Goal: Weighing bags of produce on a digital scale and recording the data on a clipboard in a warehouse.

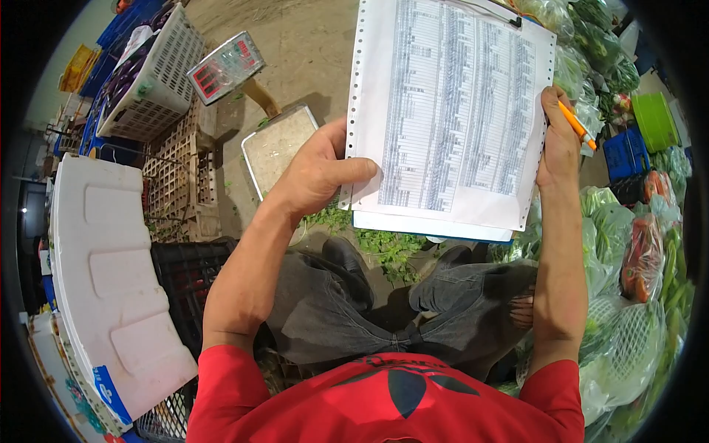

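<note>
While both my hands are up before me, one item is held between them: a sheaf of printed paper (450,111), white, hole-punched along both side edges, ruled in dense columns, lying over a blue clipboard (487,240) whose lower edge shows beneath; dark clip at the top. Left hand (321,166): closed on the paper's left margin, thumb flat across the front, fingers passing behind. Right hand (559,144): closed on the right edge, an orange pen (576,125) also at its fingers; how those fingers grip it behind the edge, I cannot quite tell. Below the paper: scattered green leaves (395,255) on the floor, my dark shoes (347,262) and grey trousers (340,303). Ahead and to the left: one scale, its display head (227,68) tilted on a post above a pale platform (281,148); beyond it, a white perforated basket (166,77) of purple eggplants (125,81). Near left: one white foam slab (118,273) with recessed panels, beside a black crate (192,273). Right side: bagged green vegetables (620,347), a clear bag of orange-red produce (641,258), one blue crate (625,155), one bright green tub (655,122) just beside it.
</note>
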A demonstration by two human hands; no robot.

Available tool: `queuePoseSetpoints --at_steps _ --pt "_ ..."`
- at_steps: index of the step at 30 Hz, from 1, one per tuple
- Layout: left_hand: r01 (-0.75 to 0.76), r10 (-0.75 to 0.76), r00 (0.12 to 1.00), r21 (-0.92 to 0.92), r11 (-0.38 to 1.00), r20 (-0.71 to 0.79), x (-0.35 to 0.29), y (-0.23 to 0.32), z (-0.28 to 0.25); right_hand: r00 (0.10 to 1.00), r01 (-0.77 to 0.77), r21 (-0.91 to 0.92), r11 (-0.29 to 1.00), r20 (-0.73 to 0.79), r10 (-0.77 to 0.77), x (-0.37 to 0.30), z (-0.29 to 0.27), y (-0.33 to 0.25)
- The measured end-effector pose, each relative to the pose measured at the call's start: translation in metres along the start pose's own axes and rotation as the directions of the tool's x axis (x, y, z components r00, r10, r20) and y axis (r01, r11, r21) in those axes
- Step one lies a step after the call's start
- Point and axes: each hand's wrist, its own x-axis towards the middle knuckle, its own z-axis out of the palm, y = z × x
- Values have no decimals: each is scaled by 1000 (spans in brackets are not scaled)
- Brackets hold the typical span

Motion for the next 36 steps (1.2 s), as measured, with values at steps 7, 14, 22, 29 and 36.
queuePoseSetpoints --at_steps 7,14,22,29,36 --pt "-10 10 1000 5 1000 -8 -1 -1 -1 1000 -1 37 999 5 1 1 3 -1" --pt "-13 13 1000 -4 1000 5 -1 -1 0 999 -3 89 996 43 -1 4 -2 2" --pt "-26 20 998 -99 995 -58 2 -4 -5 974 150 -211 966 -138 -182 1 5 -3" --pt "-81 60 991 -175 981 -123 10 -2 -24 968 213 -741 637 71 -240 -12 23 -19" --pt "83 -125 976 -227 970 -177 27 -24 -32 981 180 -933 311 194 13 -19 40 -7"
